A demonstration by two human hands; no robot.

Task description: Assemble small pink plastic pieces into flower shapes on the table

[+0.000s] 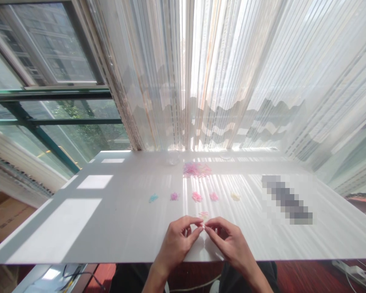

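My left hand (181, 239) and my right hand (227, 238) meet low over the white table, thumbs and forefingers pinched tip to tip. Whatever lies between the fingertips is too small to make out. Just beyond them is a little group of pink and pale thin pieces (203, 214). Farther off runs a row of small heaps of similar pieces: blue (153, 197), purple (174, 196), deep pink (197, 197), lighter pink (214, 197) and pale yellow (235, 197). Behind the row lies a larger mixed pile (197, 169), mostly pink and purple.
A clear container (173, 158) stands near the back of the white table (125, 228). A blurred-out dark patch (288, 199) covers something at the right. Striped sheer curtains (201, 81) hang behind the table; a cardboard box (6, 221) is at the left.
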